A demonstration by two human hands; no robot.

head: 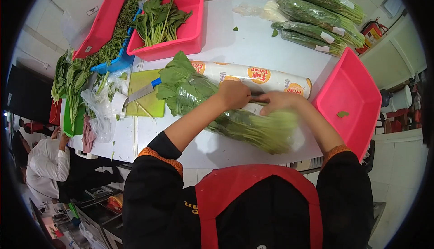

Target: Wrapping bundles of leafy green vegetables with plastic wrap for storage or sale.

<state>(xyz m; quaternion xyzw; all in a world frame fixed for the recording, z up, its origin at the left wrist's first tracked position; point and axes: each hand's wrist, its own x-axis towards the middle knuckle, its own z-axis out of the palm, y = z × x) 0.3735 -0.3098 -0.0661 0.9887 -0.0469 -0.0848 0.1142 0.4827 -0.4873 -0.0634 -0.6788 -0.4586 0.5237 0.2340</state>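
A big bundle of leafy greens [195, 94], partly covered in clear plastic film, lies across the table in front of me. Its broad leaves point left; the pale stems at the right are blurred. My left hand [236, 94] is curled at the bundle's far side, gripping it. Close beside it, my right hand [276, 100] holds the same side, thumb by a white label [254, 108]. What exactly is pinched between the fingertips is hidden. Just behind both hands rests a large Fuji Wrap cling film roll [257, 74].
A knife [140, 92] lies on a green cutting board [145, 105] at left. Pink bins [190, 39] [352, 96] stand back left and right. Several wrapped green bundles [315, 15] lie at the far right. Loose greens [73, 86] and plastic bags [100, 113] crowd the left; another person [47, 167] is beyond.
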